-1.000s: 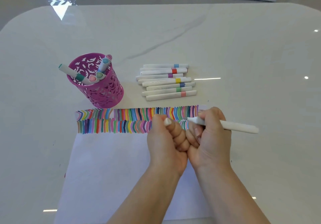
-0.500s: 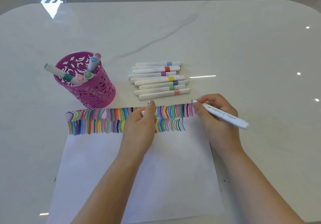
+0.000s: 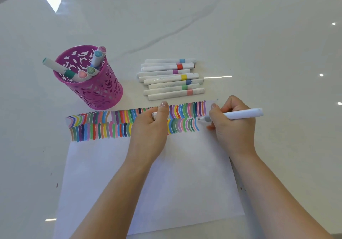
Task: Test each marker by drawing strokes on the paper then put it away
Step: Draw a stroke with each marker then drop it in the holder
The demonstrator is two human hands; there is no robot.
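**Fig.** Head view, marker-test sequence, stroke about to start.

Change vs. 1 s ago: the hands, then pressed together at the paper's top edge w/ the pen across them, have separated. The cap (image 3: 154,115) is now off and gripped in the curled fingers of the left hand (image 3: 149,129), which rests on the paper (image 3: 148,183) over the stroke rows. The right hand (image 3: 233,125) holds the marker (image 3: 244,113) in a writing pinch. Its grey tip has dropped from the upper row's end (0.5 s ago) to just right of the last mark in the lower row of strokes (image 3: 103,125). Tip-to-paper contact cannot be told. Judged meaning: uncapping is done and the test stroke is next; capping and storing are still to do.

Materials/shapes: marker is a slim white matte cylinder w/ a short conical nib. Paper is a thin white sheet, flat, w/ two rows of short curved multicolour marks. The cup (image 3: 96,92) is magenta perforated metal, cylindrical, at far left, w/ stored markers (image 3: 55,66) leaning in it. Loose markers (image 3: 172,79), white w/ colour bands, lie parallel beyond the paper. The counter (image 3: 259,44) is glossy pale stone, faintly veined.
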